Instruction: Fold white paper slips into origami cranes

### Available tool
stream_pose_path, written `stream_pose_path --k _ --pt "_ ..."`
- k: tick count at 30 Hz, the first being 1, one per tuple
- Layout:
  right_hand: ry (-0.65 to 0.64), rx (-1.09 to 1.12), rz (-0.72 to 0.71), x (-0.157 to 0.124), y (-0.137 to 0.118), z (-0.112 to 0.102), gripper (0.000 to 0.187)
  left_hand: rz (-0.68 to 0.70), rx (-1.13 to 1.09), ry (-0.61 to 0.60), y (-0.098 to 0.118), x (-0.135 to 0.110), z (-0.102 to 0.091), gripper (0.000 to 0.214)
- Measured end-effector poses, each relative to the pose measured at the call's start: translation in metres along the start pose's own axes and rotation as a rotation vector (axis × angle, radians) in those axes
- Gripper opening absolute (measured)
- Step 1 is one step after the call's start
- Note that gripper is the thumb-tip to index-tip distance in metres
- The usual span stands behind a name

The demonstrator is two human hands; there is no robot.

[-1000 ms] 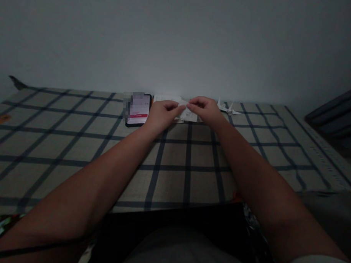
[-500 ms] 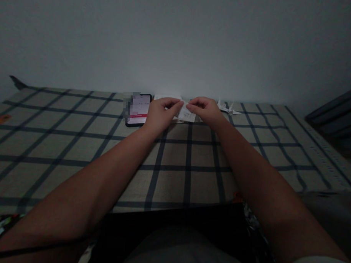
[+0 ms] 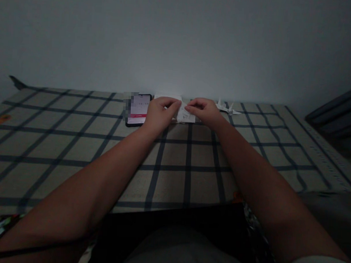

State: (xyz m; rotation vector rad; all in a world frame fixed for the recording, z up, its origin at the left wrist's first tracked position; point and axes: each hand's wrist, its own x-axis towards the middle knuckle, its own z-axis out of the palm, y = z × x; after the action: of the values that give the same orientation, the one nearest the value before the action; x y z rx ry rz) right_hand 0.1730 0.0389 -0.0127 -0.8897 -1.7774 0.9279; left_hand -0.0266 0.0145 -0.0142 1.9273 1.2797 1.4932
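Note:
Near the far edge of the checked cloth, my left hand pinches the left side of a small white piece of folded paper. From the right, my right hand grips the same paper between thumb and fingers. Faint grey marks show on the paper's surface. Behind and beneath my left hand lies a white sheet or pad, mostly covered. Just right of my right hand sit small white folded paper cranes. The dim light hides the finer folds.
A phone with a lit screen lies left of my left hand. The checked cloth covers the surface up to a pale wall. A dark striped object stands at the right; an orange patch shows at far left.
My fingers have shifted slightly on the paper, and more of its upper part shows between them. The forearms have stayed nearly in place.

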Motion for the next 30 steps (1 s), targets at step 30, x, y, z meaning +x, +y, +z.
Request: stream_pose_path --k 30 --pt "-0.010 0.023 0.290 -0.007 -0.022 0.013 0.040 0.290 0.281 0.020 0.009 -0.008 -0.006 0.018"
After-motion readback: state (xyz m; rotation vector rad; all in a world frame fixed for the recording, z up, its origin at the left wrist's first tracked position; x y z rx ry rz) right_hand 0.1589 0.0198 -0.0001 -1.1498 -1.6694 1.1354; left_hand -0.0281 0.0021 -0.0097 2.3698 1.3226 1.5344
